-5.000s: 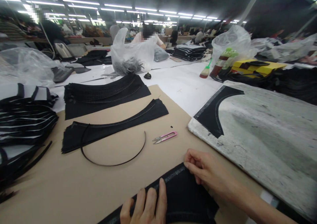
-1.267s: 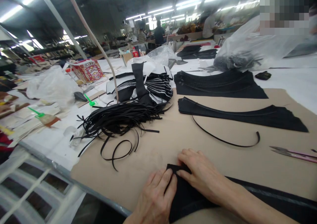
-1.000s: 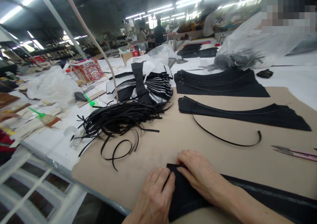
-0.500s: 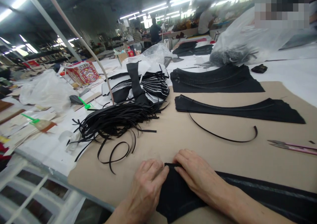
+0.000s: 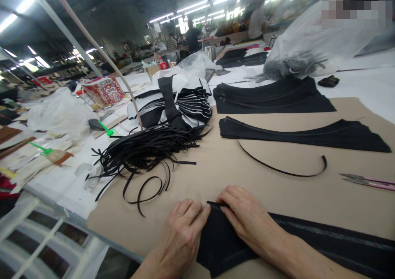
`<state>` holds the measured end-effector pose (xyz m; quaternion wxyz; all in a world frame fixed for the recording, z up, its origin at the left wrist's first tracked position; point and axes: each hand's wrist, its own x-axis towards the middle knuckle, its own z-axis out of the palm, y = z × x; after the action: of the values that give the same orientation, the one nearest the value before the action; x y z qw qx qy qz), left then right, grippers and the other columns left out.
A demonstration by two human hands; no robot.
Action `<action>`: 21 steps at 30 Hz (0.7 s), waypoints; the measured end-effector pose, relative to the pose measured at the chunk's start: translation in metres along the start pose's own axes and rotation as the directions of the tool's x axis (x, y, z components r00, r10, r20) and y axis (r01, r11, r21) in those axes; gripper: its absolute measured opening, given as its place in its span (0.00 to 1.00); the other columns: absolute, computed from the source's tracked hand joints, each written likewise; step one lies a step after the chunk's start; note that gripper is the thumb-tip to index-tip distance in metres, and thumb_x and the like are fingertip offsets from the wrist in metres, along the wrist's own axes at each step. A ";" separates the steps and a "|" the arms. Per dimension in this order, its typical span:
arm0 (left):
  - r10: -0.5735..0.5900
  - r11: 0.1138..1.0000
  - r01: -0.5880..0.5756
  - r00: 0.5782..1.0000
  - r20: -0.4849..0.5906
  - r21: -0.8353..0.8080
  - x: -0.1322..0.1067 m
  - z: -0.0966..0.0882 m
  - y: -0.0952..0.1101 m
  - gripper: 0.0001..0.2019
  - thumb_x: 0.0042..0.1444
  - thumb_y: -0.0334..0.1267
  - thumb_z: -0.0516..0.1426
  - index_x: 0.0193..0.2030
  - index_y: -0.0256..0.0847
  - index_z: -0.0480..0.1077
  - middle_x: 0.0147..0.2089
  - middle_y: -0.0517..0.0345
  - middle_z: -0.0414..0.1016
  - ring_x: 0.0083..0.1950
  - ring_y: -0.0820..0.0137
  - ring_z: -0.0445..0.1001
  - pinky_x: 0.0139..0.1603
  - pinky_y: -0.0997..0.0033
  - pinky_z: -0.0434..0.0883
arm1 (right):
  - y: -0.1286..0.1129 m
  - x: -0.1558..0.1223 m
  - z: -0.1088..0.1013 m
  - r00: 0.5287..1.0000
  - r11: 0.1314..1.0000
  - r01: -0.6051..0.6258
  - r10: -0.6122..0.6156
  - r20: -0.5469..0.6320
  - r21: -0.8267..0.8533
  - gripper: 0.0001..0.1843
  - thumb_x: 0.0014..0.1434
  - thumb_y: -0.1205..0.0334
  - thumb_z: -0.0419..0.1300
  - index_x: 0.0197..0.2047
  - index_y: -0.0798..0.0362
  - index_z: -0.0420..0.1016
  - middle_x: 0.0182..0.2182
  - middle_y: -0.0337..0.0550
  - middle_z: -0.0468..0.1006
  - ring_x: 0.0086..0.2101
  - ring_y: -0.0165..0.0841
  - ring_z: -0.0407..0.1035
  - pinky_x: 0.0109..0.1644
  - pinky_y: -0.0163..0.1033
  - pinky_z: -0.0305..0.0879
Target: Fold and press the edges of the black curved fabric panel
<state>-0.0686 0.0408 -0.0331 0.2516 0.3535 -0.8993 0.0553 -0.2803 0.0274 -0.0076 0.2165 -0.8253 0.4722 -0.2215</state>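
Note:
A black fabric piece point(image 5: 226, 246) lies on the tan board at the bottom, its long part running off to the right beneath my forearm. A pale line marks that part. My left hand point(image 5: 187, 225) pinches the top left corner of the fabric, thumb against bent fingers. Just right of it, my right hand point(image 5: 242, 211) has fingers and thumb closed on the same top edge, which looks folded over. The undersides of both grips are hidden. A thin black strip point(image 5: 277, 168) curls on the board beyond my right hand.
Stacked curved black pieces point(image 5: 302, 133) lie ahead on the tan board point(image 5: 191, 180). Thread snips point(image 5: 367, 182) rest at right. A heap of black strips point(image 5: 145, 147) and a green-capped glue bottle point(image 5: 54, 153) are on the left. A plastic bag point(image 5: 308, 44) stands behind; people work farther back.
The view has shifted slightly, so the board's contents at right appear a little farther right. Both hands keep their hold on the fabric edge, with only slight finger movement.

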 end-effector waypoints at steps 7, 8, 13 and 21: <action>0.001 1.000 -0.002 1.000 0.019 0.025 0.001 -0.003 0.001 0.17 0.64 0.29 0.46 0.57 0.35 0.67 0.47 0.48 0.73 0.47 0.62 0.68 0.45 0.61 0.70 | 0.005 -0.003 0.001 0.998 0.994 0.059 -0.056 -0.039 0.091 0.12 0.62 0.79 0.52 0.41 0.55 0.71 0.38 0.43 0.68 0.40 0.36 0.62 0.47 0.45 0.62; -0.001 1.000 0.000 1.000 0.023 0.031 0.001 -0.003 0.002 0.18 0.64 0.29 0.45 0.57 0.35 0.67 0.47 0.48 0.73 0.47 0.61 0.68 0.45 0.60 0.70 | 0.005 -0.004 0.001 0.997 0.992 0.067 -0.063 -0.044 0.105 0.13 0.62 0.79 0.51 0.41 0.55 0.71 0.38 0.43 0.68 0.40 0.36 0.62 0.47 0.44 0.62; -0.003 0.998 0.002 1.000 0.024 0.059 0.001 -0.003 0.002 0.18 0.64 0.28 0.44 0.56 0.35 0.67 0.47 0.48 0.72 0.46 0.62 0.68 0.45 0.61 0.70 | 0.007 -0.007 0.000 0.995 0.989 0.100 -0.096 -0.040 0.108 0.15 0.64 0.78 0.48 0.43 0.55 0.71 0.38 0.44 0.68 0.40 0.37 0.62 0.46 0.45 0.63; -0.020 0.996 0.018 1.000 0.018 0.086 0.001 -0.004 0.003 0.18 0.64 0.28 0.43 0.56 0.37 0.68 0.47 0.49 0.72 0.47 0.62 0.68 0.45 0.61 0.70 | 0.007 -0.011 -0.001 0.979 0.980 0.199 -0.199 -0.040 0.015 0.15 0.62 0.80 0.48 0.42 0.57 0.72 0.38 0.47 0.68 0.39 0.38 0.61 0.44 0.45 0.64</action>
<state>-0.0696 0.0435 -0.0287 0.2281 0.3731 -0.8950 0.0882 -0.2906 0.0335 -0.0128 0.1920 -0.8619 0.3892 -0.2623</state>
